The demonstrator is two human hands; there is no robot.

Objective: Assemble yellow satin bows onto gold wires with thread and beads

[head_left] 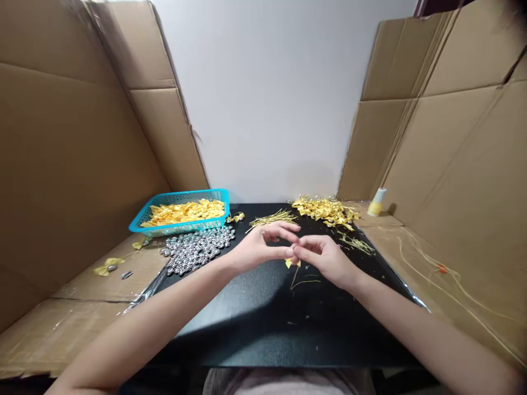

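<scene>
My left hand (269, 243) and my right hand (323, 257) meet above the middle of the black table (247, 323), fingertips touching. A yellow ribbon piece (292, 263) shows just under the joined fingertips, with a thin yellow strand hanging near it. Both thumbs and index fingers are pinched together; what lies between them is mostly hidden. Behind my hands lies a bundle of thin yellow ties (274, 218). Left of my left hand is a spread of shiny silver beads (197, 249).
A blue basket (179, 227) of yellow ribbon pieces stands at the back left. Yellow bows (325, 211) are heaped at the back right, beside loose strands (357, 243). A thread cone (376, 202) stands farther right. Cardboard walls (461, 137) flank both sides.
</scene>
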